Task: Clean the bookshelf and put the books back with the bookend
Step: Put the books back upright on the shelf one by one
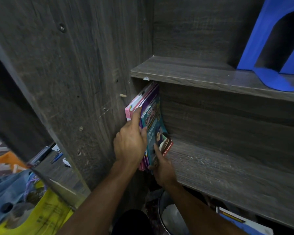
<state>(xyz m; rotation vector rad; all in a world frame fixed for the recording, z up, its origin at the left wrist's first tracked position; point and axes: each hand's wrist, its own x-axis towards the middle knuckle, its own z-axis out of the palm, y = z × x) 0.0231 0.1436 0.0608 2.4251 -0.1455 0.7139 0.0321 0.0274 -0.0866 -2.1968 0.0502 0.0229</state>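
- left hand [131, 141] and right hand [163, 168] are clamping the books [150, 112] upright between them
- bookend [270, 48] is sitting up-right of both, probably nearer the right hand

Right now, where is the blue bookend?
In the head view, the blue bookend stands at the upper right on the upper shelf, one board above the books.

The books [153, 133] I hold have glossy paper covers. The shelf board [227, 167] beside the books is grey wood-grain, matt, with pale scratches. Above the books, the blue bookend [253, 48] looks smooth and matt. Below them, a round bin [170, 217] looks like shiny metal.
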